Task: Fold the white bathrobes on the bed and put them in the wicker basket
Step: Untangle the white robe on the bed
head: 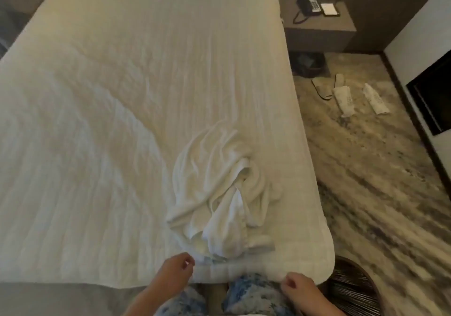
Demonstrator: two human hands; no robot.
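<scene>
The bed [127, 91] filled most of the view, its white cover wrinkled and bare apart from one heap. The patterned carpet [380, 169] ran along its right edge, with a nightstand [317, 30] beyond the far right corner carrying a telephone [308, 4].

A white bathrobe [219, 193] lay crumpled near the bed's near right corner, its lower end reaching almost to the near edge. Only this one robe could be made out; white on white, any other would have been hard to tell from the cover. That sameness was a risk in itself: a grab could have taken cover along with terry and dragged the bedding.

The wicker basket [351, 289] stood on the floor just off the near right corner, partly cut by the frame. Its mouth was largely hidden, so a robe dropped without looking could have caught the rim and slid to the carpet.

The left hand [174, 275] hovered over the near edge, just beside the robe's hem, fingers loosely curled and holding nothing. The right hand [299, 287] hung near the corner, likewise curled and empty. In my judgement, folding such a tangled heap without first spreading it flat would have trapped a sleeve inside and left a lumpy bundle.
</scene>
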